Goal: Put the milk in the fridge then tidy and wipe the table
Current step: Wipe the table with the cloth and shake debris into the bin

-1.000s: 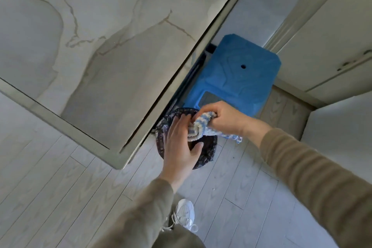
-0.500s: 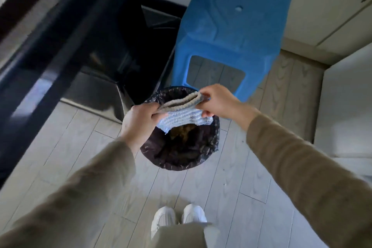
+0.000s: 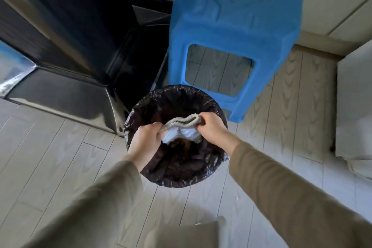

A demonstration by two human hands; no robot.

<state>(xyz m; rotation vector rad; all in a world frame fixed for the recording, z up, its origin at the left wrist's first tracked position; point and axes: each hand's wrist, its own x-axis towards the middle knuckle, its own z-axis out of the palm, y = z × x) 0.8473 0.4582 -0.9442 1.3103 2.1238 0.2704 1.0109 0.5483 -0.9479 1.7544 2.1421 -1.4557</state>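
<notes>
cloth point(image 3: 182, 127) | knitted, grey-beige along the top edge, pale blue-white below | folded and bunched, sagging in the middle | left hand point(image 3: 145, 140) and right hand point(image 3: 211, 129) each grip one end | held above the open mouth of the black-lined bin point(image 3: 181, 176)

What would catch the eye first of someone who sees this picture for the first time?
Most likely the middle: the left hand and the right hand each grip one end of a folded cloth above a round bin lined with a black bag. Next, the bright blue stool stands just behind the bin, with a dark glossy base to its left.
</notes>
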